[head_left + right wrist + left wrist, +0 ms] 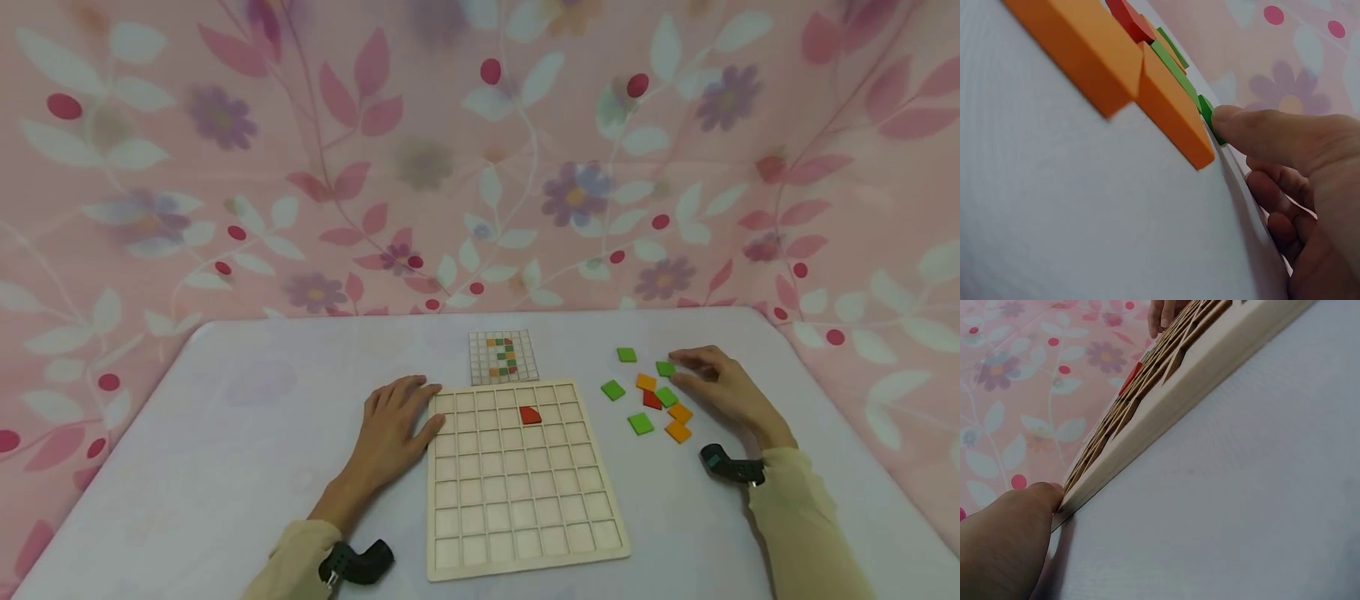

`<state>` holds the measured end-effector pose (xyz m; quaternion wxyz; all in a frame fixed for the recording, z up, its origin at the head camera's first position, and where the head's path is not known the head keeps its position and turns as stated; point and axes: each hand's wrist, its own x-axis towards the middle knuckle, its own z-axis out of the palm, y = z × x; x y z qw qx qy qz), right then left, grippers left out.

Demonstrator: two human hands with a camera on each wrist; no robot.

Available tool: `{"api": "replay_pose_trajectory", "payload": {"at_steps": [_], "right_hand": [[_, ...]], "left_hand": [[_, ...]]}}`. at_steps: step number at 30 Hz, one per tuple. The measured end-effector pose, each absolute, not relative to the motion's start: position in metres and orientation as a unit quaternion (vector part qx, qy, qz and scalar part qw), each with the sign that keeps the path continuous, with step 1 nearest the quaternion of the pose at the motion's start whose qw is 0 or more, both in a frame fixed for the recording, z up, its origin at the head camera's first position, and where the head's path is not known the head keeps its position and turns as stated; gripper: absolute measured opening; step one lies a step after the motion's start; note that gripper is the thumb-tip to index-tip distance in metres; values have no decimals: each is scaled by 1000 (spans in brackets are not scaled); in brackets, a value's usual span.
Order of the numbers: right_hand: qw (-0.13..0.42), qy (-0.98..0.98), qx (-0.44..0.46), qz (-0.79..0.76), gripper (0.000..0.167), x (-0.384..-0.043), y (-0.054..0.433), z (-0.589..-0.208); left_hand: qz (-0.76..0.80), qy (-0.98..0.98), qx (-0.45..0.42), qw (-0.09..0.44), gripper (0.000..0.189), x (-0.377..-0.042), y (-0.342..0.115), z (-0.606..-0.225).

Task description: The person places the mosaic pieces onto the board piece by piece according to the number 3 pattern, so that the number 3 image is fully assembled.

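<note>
My left hand (392,429) rests at the left edge of a pale wooden grid board (528,564), its thumb on the rim in the left wrist view. One red tile with a rounded corner (530,415) lies in an upper cell. On the right, my right hand (723,387) pinches a green tile (664,368) between thumb and forefinger, low at the table. The right wrist view has the thumb (1254,128) against that tile; the forefinger is hidden there. Close by lie a second green tile (667,397), a red tile (652,401) and an orange tile (680,412).
A small printed grid card (480,367) with a coloured pattern lies just behind the board. Other loose tiles include a green one (613,390), another green one (641,423) and an orange one (678,432). A flowered cloth (480,167) hangs behind the white table (247,458).
</note>
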<state>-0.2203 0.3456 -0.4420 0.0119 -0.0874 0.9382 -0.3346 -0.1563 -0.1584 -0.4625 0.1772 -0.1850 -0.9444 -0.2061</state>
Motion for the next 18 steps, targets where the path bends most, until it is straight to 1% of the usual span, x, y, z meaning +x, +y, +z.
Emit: {"api": "replay_pose_trajectory", "payload": {"at_steps": [3, 8, 15, 18], "right_hand": [[6, 939, -96, -330, 47, -222, 344, -440], [19, 935, -93, -341, 49, -222, 342, -440], [4, 938, -104, -330, 42, -220, 343, -441], [7, 937, -104, -334, 41, -222, 343, -441]], "left_hand": [[-206, -945, -184, 178, 43, -157, -158, -459], [-206, -947, -180, 170, 43, -156, -158, -458], [-203, -947, -182, 169, 43, -156, -157, -459], [-202, -948, -179, 168, 43, -156, -156, -460]]}}
